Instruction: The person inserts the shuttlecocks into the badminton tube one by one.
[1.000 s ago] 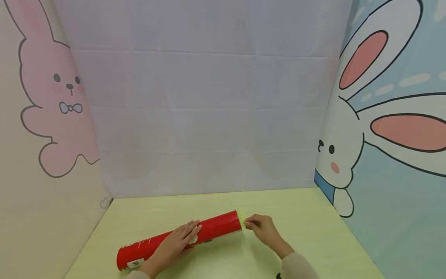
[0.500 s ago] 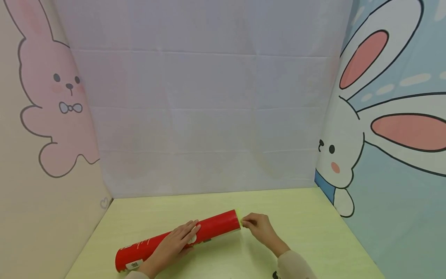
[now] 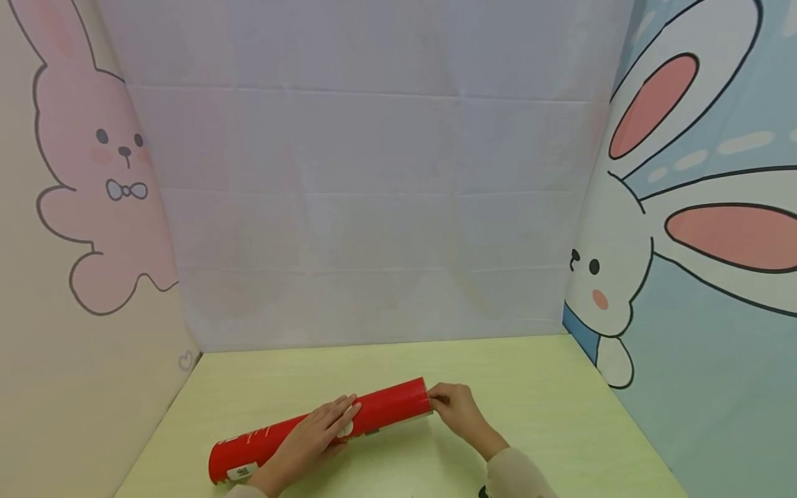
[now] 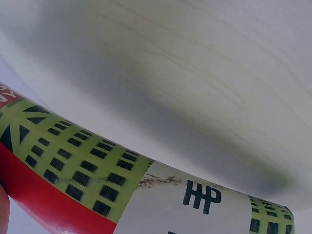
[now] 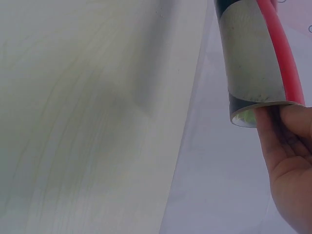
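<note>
A long red cardboard shuttlecock tube [image 3: 398, 403] lies slantwise across the table, its right end the farther one. My left hand [image 3: 317, 429] grips it around the middle, fingers over the top and thumb on the near side. In the left wrist view, the tube's side [image 4: 78, 161] has green building prints and a white panel with dark letters. At the open right end, my right hand [image 3: 459, 409] has its fingertips inside the mouth. The right wrist view shows a yellow-green shuttlecock [image 5: 247, 117] just within the rim, mostly hidden by the tube and fingers [image 5: 271, 134].
The pale yellow-green table [image 3: 548, 401] is bounded by a white cloth backdrop [image 3: 373, 207] behind. Side walls carry a pink rabbit [image 3: 106, 228] on the left and a white rabbit [image 3: 613, 277] on the right. A shadow of the tube falls on the tabletop.
The right hand has moved left to the tube's mouth, and the yellow-green shuttlecock that stuck out of the end has gone inside. The left hand and tube are nearly still.
</note>
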`<act>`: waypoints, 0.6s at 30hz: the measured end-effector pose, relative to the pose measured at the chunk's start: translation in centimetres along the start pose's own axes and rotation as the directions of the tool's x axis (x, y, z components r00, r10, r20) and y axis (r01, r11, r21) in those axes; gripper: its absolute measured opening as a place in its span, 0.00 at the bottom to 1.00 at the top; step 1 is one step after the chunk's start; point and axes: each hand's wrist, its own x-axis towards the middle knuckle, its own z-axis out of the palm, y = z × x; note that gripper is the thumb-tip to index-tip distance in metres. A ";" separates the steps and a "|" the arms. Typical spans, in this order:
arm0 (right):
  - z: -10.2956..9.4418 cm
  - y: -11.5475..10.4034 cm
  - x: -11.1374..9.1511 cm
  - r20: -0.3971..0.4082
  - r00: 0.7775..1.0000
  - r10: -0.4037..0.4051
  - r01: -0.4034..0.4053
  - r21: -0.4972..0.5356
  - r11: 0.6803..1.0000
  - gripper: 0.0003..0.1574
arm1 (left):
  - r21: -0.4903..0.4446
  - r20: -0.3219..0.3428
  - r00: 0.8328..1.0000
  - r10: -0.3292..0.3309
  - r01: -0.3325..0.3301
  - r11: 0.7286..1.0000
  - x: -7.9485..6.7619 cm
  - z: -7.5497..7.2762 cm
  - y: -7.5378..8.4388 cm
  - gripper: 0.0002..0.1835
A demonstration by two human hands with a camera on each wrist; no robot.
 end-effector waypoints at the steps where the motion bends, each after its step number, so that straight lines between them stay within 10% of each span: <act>1: 0.0 0.0 0.0 0.006 1.000 0.007 -0.007 0.000 1.000 0.07 | 0.001 0.003 1.000 -0.003 0.003 1.000 -0.1 0.0 0.0 0.52; 10: -1.1 0.6 -0.2 0.098 0.995 0.006 -0.006 0.003 1.000 0.05 | 0.007 0.023 0.999 -0.041 0.041 0.999 -0.3 0.2 -0.1 0.52; 18: -3.5 1.6 -1.1 0.003 1.000 -0.014 0.014 -0.071 0.997 0.05 | 0.038 0.047 0.990 -0.136 0.135 0.990 -1.1 0.1 -1.6 0.50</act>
